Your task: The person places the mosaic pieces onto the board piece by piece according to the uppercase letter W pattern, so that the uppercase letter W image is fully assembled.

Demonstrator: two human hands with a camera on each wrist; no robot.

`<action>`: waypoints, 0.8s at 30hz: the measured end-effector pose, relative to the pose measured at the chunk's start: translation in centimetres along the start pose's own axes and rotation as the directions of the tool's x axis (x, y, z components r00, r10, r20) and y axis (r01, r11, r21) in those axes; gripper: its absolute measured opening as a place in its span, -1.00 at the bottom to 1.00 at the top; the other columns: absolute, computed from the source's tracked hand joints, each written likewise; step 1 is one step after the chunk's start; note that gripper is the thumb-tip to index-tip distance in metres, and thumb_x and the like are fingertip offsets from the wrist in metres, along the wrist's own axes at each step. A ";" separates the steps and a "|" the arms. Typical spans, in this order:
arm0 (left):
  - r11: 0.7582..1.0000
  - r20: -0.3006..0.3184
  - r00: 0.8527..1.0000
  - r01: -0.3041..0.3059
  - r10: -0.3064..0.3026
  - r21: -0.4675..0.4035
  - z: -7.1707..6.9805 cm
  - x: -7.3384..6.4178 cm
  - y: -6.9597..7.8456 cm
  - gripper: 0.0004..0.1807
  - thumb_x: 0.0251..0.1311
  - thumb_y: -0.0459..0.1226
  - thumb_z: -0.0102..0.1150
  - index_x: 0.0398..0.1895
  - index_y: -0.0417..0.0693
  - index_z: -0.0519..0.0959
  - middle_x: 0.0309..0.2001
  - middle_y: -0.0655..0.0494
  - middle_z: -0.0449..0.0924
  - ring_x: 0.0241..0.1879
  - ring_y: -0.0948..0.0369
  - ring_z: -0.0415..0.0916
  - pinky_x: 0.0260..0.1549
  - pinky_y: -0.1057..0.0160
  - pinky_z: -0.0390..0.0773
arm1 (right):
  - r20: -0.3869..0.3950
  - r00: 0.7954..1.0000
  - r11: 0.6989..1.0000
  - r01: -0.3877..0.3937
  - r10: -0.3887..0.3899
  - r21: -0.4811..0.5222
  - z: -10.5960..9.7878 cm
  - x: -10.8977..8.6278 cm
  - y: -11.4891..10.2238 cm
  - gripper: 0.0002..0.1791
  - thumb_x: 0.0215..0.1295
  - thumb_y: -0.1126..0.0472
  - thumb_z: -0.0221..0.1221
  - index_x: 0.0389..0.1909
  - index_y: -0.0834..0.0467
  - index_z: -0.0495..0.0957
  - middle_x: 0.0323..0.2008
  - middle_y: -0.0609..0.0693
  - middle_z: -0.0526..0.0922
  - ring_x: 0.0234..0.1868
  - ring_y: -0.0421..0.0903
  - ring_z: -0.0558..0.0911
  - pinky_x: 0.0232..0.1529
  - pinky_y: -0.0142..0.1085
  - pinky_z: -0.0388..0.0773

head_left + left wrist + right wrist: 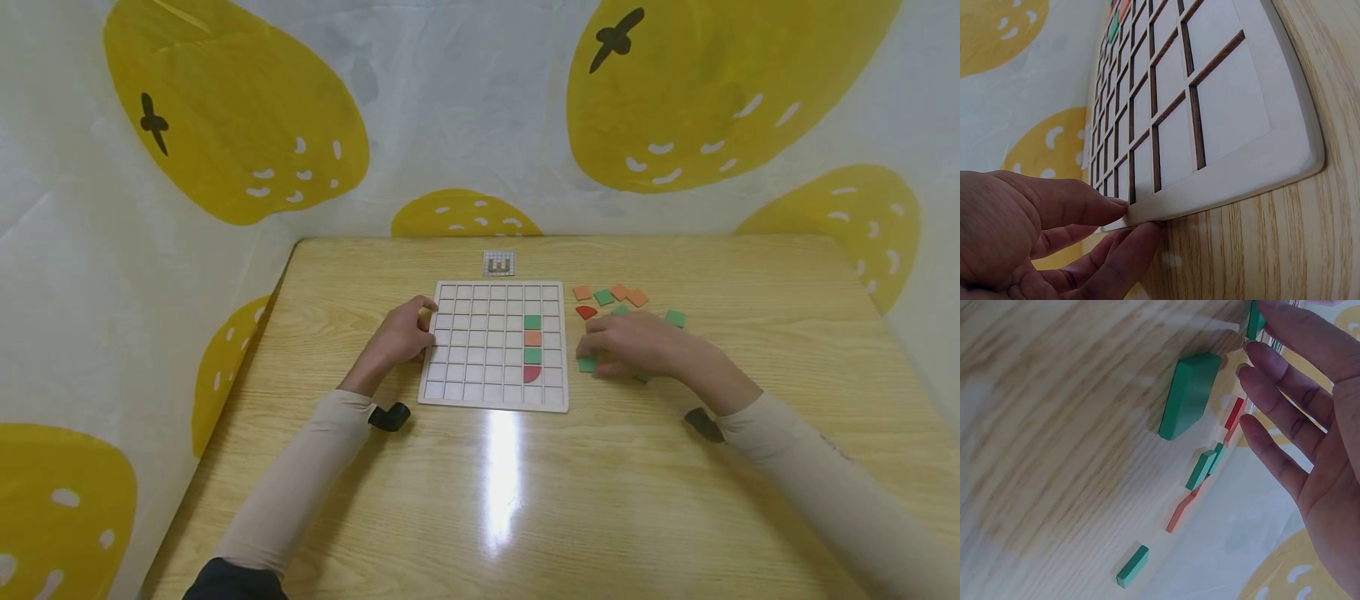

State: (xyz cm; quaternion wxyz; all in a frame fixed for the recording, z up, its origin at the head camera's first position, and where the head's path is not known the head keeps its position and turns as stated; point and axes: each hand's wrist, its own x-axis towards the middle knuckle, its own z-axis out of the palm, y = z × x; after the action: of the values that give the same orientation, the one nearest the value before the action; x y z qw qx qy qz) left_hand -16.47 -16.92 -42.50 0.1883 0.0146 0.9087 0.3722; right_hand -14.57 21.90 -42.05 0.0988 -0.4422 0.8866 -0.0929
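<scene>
At the left edge of a white grid board [474, 346], my left hand [403, 332] pinches the rim, thumb on top and fingertips under the side in the left wrist view. In one column of the grid lie a green square tile [532, 322], an orange square tile [532, 338], another green tile [532, 356] and a pink-red quarter-round tile [532, 374]. Right of the board, my right hand [633, 343] hovers low over loose tiles with its fingers extended. A green tile [1254, 322] shows at its thumb tip, and another green tile [1190, 395] stands before the fingers.
A small pattern card [499, 263] lies behind the board. Loose orange tiles [637, 297], a red quarter-round tile [587, 312] and several green tiles [676, 318] are scattered on the wooden table [600, 500]. A lemon-print cloth [465, 108] hangs behind and at the sides.
</scene>
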 end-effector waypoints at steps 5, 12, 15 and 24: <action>1.000 0.003 1.000 0.003 -0.003 0.001 0.0 0.0 0.1 -0.43 0.27 -0.49 0.18 0.35 -0.13 0.36 -0.24 -0.10 0.47 -0.51 0.15 0.50 -0.53 0.29 0.55 | 0.021 1.000 1.000 -0.018 0.018 0.012 -0.2 0.1 -0.1 -0.73 0.16 0.12 0.47 -0.11 -0.05 0.70 -0.27 -0.15 0.61 -0.32 -0.19 0.50 -0.31 -0.29 0.51; 1.000 0.001 1.000 0.004 -0.004 0.001 0.0 -0.1 0.1 -0.43 0.27 -0.49 0.18 0.35 -0.13 0.36 -0.24 -0.10 0.47 -0.51 0.15 0.49 -0.52 0.29 0.54 | 0.044 0.999 1.000 -0.027 0.027 0.003 -0.3 0.3 -0.2 -0.72 0.15 0.08 0.48 -0.12 -0.04 0.70 -0.22 -0.15 0.66 -0.25 -0.16 0.56 -0.23 -0.22 0.59; 1.000 -0.002 1.000 0.004 -0.004 0.001 0.0 -0.1 0.0 -0.43 0.27 -0.49 0.18 0.35 -0.13 0.36 -0.24 -0.11 0.47 -0.50 0.15 0.49 -0.52 0.30 0.55 | 0.056 0.998 0.999 -0.035 0.035 0.010 -0.4 0.4 -0.3 -0.71 0.13 0.07 0.49 -0.13 -0.02 0.70 -0.24 -0.16 0.64 -0.27 -0.18 0.54 -0.24 -0.24 0.57; 1.000 -0.003 1.000 -0.006 0.006 -0.003 0.1 -0.2 0.0 -0.43 0.27 -0.49 0.17 0.35 -0.13 0.36 -0.22 -0.11 0.47 -0.47 0.13 0.48 -0.50 0.29 0.57 | 0.076 0.996 0.999 -0.045 0.044 0.013 -0.4 0.6 -0.5 -0.71 0.12 0.05 0.49 -0.15 -0.02 0.70 -0.26 -0.17 0.61 -0.29 -0.19 0.49 -0.24 -0.27 0.53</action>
State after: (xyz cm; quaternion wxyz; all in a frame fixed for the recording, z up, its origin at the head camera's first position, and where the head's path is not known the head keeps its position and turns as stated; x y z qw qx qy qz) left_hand -16.28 -16.88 -42.50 0.1859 0.0163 0.9083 0.3743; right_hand -14.66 21.19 -41.60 0.1375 -0.4250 0.8911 -0.0805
